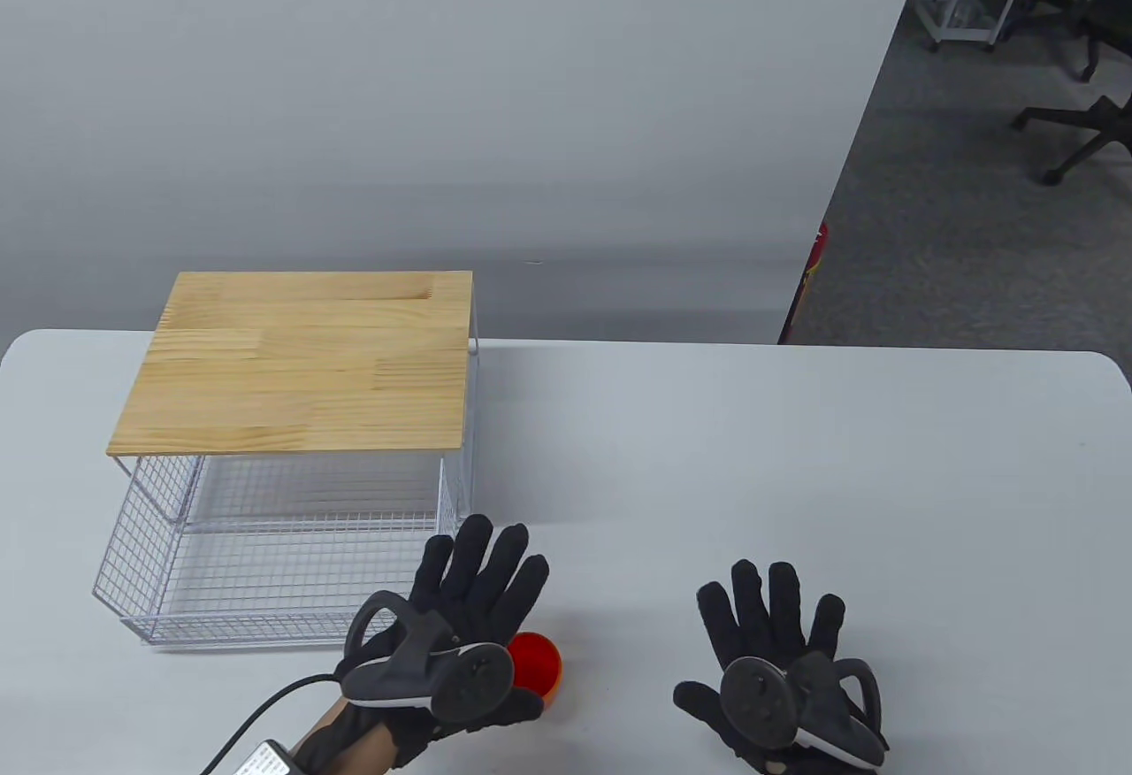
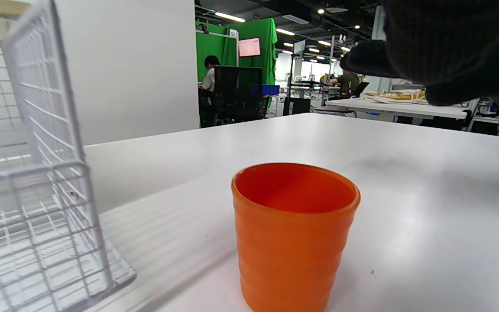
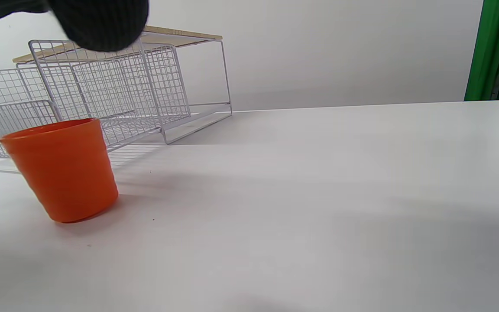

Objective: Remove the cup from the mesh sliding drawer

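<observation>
An orange cup (image 1: 537, 667) stands upright on the white table, just right of the pulled-out white mesh drawer (image 1: 265, 580). It also shows in the left wrist view (image 2: 293, 236) and the right wrist view (image 3: 61, 169). My left hand (image 1: 482, 571) hovers open above the cup with fingers spread, not touching it. My right hand (image 1: 769, 607) is open and holds nothing, further right over the table. The drawer shows nothing inside it.
The drawer slides under a wire frame with a wooden top (image 1: 301, 364) at the table's back left. The drawer's corner (image 2: 59, 216) is close to the cup's left. The table's right edge borders an office floor with chairs (image 1: 1079, 120).
</observation>
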The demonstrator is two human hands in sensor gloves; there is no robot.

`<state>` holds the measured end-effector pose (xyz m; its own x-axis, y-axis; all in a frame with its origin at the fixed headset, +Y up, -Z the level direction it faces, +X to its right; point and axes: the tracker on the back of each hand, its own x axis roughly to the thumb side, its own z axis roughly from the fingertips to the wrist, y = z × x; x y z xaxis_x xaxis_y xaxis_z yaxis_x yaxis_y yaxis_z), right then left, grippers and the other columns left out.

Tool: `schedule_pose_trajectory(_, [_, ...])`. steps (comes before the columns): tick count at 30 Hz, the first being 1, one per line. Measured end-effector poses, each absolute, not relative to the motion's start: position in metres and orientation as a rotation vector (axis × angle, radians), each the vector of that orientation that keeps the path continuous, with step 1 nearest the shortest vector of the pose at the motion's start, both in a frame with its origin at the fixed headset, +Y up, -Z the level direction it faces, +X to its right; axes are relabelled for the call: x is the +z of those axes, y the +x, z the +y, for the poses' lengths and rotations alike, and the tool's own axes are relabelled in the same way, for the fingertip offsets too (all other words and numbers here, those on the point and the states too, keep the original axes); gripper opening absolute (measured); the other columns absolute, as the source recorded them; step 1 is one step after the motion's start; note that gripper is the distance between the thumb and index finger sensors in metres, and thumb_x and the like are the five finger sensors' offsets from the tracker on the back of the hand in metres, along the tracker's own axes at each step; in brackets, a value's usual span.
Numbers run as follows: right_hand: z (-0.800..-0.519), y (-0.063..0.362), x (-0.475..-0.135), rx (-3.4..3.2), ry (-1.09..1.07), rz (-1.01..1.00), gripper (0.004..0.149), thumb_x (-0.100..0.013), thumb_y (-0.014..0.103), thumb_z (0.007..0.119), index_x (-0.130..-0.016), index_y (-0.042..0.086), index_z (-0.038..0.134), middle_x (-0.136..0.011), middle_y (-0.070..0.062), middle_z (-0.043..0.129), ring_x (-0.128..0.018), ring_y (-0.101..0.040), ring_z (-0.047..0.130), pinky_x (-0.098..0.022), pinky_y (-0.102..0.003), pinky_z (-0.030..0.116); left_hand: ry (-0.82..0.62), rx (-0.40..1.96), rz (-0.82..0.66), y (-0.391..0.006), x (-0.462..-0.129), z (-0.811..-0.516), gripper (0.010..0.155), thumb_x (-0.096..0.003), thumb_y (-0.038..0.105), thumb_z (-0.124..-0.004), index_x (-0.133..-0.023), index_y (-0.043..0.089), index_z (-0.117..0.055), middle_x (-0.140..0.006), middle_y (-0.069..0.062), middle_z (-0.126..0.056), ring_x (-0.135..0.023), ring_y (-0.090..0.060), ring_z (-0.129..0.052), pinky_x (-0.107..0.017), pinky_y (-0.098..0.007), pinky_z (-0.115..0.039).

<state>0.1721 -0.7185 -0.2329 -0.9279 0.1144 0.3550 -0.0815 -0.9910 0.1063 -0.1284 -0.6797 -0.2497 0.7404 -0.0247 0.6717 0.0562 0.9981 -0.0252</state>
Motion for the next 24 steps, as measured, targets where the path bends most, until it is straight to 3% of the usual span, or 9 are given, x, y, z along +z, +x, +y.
schedule_pose_trajectory(8, [-0.719,0.172,-0.234,2.987,0.558,0.141,0.091,-0.050,0.064,0.062,-0.111,0.013,0.018,-0.116,-0.031,0.009,-0.095,-0.060,-0.001,-0.053,-0.084,0.006,0.032,-0.063,-0.637,-0.180,-0.255,-0.665,0.123,-0.0432,0.074,-0.078,-0.111,0.005,-0.002,-0.112,-0.032,0.004,-0.098,-0.070,0.000,-0.066,-0.082,-0.015])
schedule_pose_trajectory(17, [-0.719,0.171,-0.234,2.991,0.556,0.157,0.091,-0.050,0.064,0.062,-0.111,0.013,0.018,-0.116,-0.031,0.009,-0.095,-0.060,-0.001,-0.053,-0.084,0.006,-0.055,-0.151,-0.443,-0.247,-0.267,-0.674,0.125,-0.0395,0.069,-0.087,-0.113,0.004,-0.009,-0.114,-0.031,-0.001,-0.101,-0.069,-0.005,-0.069,-0.082,-0.020])
schedule_pose_trajectory(24, [-0.720,0.171,-0.234,2.995,0.552,0.172,0.091,-0.050,0.064,0.062,-0.111,0.013,0.018,-0.116,-0.031,0.008,-0.095,-0.060,-0.001,-0.053,-0.084,0.006,-0.143,-0.155,-0.374,-0.275,-0.277,-0.696,0.122,-0.0400,0.066,-0.088,-0.113,0.005,-0.013,-0.116,-0.030,-0.005,-0.102,-0.069,-0.008,-0.070,-0.082,-0.022])
